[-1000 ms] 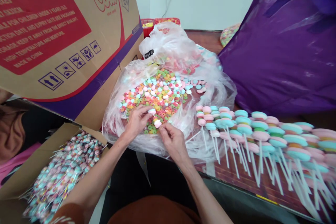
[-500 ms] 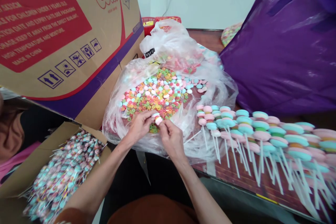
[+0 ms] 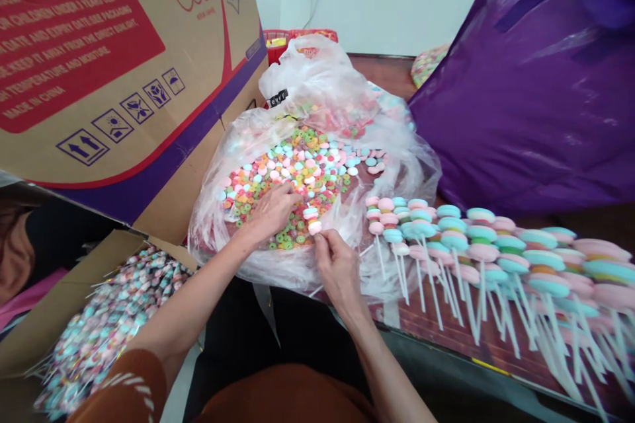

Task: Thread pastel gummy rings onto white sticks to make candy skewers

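Observation:
My right hand [image 3: 338, 268] pinches the lower end of a candy lollipop [image 3: 311, 218], a short stack of pastel discs, white, pink and light blue among them. Its stick is mostly covered by my fingers. My left hand [image 3: 275, 210] is down at the loose candy pile [image 3: 297, 172], with its fingers bent together. Whatever lies between those fingertips is hidden. Ring candies in green, orange and red mix there with round pink, blue and white tablets, spread on a clear plastic bag [image 3: 211, 225].
Finished-looking lollipops [image 3: 481, 238] lie in rows along the table [image 3: 496, 350] at right. A cardboard carton [image 3: 193, 165] stands at left, above an open box of wrapped lollipops [image 3: 119, 330]. A purple bag [image 3: 536, 106] and a red basket [image 3: 275, 46] are farther back.
My left hand has come away from the candy stack and moved onto the loose pile. My right hand keeps the lollipop, now slightly farther right. The view has shifted a little.

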Motion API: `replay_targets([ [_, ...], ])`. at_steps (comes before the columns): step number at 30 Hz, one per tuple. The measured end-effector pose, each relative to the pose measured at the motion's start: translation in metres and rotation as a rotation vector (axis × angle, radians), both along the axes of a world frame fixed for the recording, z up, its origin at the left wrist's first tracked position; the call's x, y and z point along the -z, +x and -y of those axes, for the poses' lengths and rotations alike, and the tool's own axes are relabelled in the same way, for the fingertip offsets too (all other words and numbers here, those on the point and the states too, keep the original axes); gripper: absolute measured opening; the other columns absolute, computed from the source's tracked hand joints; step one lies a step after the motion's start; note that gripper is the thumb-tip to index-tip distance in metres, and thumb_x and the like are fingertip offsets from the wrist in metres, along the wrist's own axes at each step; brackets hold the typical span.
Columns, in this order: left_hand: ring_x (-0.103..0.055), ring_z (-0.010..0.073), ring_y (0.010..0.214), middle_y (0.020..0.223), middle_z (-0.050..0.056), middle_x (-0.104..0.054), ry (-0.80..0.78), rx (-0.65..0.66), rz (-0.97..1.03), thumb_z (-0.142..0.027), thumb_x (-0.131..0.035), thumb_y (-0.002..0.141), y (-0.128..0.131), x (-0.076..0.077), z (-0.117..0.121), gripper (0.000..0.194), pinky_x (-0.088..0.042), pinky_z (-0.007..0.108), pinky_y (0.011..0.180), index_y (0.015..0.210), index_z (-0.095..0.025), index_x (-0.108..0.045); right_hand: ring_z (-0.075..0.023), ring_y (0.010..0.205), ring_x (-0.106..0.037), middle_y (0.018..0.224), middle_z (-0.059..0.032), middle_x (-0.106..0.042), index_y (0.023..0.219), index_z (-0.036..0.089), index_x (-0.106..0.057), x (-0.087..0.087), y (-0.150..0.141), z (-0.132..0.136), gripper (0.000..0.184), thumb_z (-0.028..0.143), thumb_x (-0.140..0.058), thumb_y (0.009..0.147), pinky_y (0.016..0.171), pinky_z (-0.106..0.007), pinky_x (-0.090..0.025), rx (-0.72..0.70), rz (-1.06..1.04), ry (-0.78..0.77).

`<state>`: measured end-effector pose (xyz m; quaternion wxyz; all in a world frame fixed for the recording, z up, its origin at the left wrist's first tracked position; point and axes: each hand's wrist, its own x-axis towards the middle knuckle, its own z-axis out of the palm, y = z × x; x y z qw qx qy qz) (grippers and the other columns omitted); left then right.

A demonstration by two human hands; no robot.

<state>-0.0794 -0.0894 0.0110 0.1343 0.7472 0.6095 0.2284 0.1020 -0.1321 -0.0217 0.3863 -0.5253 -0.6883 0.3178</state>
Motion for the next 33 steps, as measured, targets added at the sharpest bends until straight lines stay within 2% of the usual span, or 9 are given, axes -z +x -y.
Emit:
replay_targets([
  [4,-0.044,0.0152,0.067,0.084,0.004,-0.051,-0.015,0.073,-0.075,-0.018,-0.046,0.093,-0.006,-0.001,-0.002,0.025,-0.03,0.029,0.06,0.084,-0.018,-0.069,-0.0119,0.049,-0.042,0.057,0.0039,-0.051,0.078,0.019,-0.06,0.004,-0.001,0.003,0.029,0.037,-0.046,0.096,0.052,-0.024,-0.034,-0.001,-0.017,0.003],
  [10,-0.048,0.0159,0.076,0.088,0.003,-0.053,0.069,0.084,0.028,-0.018,-0.043,0.095,-0.013,0.012,0.001,0.023,-0.035,0.028,0.067,0.094,-0.02,-0.066,-0.013,0.055,-0.051,0.064,0.0013,-0.059,0.085,0.018,-0.065,0.005,0.0,0.004,0.028,0.036,-0.047,0.096,0.056,-0.024,-0.039,-0.029,-0.09,-0.017],
  [12,-0.051,0.0164,0.081,0.089,0.004,-0.056,0.079,0.053,0.166,-0.017,-0.045,0.093,-0.012,0.015,0.001,0.019,-0.039,0.029,0.073,0.089,-0.019,-0.063,-0.0141,0.059,-0.055,0.068,-0.0002,-0.063,0.093,0.017,-0.069,0.005,0.001,0.003,0.028,0.036,-0.048,0.096,0.059,-0.025,-0.043,-0.044,-0.119,-0.027],
  [16,-0.052,0.0127,0.072,0.078,0.0,-0.056,0.007,-0.074,0.697,-0.022,-0.057,0.087,-0.01,0.014,0.001,0.006,-0.042,0.025,0.068,0.083,-0.017,-0.057,-0.0171,0.068,-0.063,0.078,-0.0037,-0.071,0.108,0.016,-0.073,0.003,0.002,0.003,0.032,0.035,-0.051,0.094,0.065,-0.027,-0.049,-0.091,-0.186,-0.065],
  [19,-0.053,0.0097,0.065,0.074,-0.001,-0.057,-0.069,-0.159,0.982,-0.029,-0.068,0.08,-0.01,0.011,0.004,0.018,-0.044,0.022,0.062,0.08,-0.016,-0.056,-0.0195,0.077,-0.069,0.089,-0.0062,-0.075,0.109,0.016,-0.074,0.0,0.001,0.006,0.032,0.034,-0.053,0.094,0.072,-0.03,-0.054,-0.1,-0.237,-0.058],
  [22,-0.055,0.0087,0.063,0.072,-0.002,-0.059,-0.106,-0.23,1.122,-0.035,-0.078,0.073,-0.011,0.009,0.008,0.028,-0.045,0.02,0.06,0.079,-0.016,-0.058,-0.0216,0.087,-0.071,0.101,-0.0081,-0.077,0.109,0.017,-0.075,-0.001,0.0,0.009,0.031,0.033,-0.054,0.093,0.08,-0.033,-0.056,-0.119,-0.27,-0.038],
  [25,-0.057,0.0092,0.065,0.072,-0.001,-0.061,-0.131,-0.251,1.178,-0.039,-0.081,0.069,-0.012,0.007,0.013,0.033,-0.047,0.02,0.061,0.082,-0.016,-0.061,-0.0224,0.09,-0.072,0.104,-0.0085,-0.078,0.109,0.018,-0.075,0.0,-0.001,0.009,0.03,0.033,-0.054,0.093,0.082,-0.034,-0.057,-0.124,-0.275,-0.035],
  [29,-0.061,0.0107,0.065,0.071,-0.001,-0.062,-0.166,-0.231,1.173,-0.038,-0.077,0.073,-0.015,0.011,0.017,0.029,-0.049,0.023,0.065,0.083,-0.016,-0.062,-0.0229,0.089,-0.073,0.1,-0.0086,-0.078,0.106,0.017,-0.076,0.001,-0.001,0.008,0.03,0.034,-0.055,0.092,0.083,-0.034,-0.057,-0.089,-0.267,-0.029],
  [33,-0.057,0.0098,0.058,0.066,-0.002,-0.06,-0.133,-0.221,0.931,-0.03,-0.071,0.077,-0.025,0.016,0.02,0.018,-0.045,0.022,0.058,0.078,-0.016,-0.06,-0.0223,0.089,-0.072,0.1,-0.0081,-0.078,0.105,0.016,-0.076,0.003,0.0,0.008,0.03,0.034,-0.055,0.093,0.082,-0.033,-0.056,-0.102,-0.254,-0.038],
])
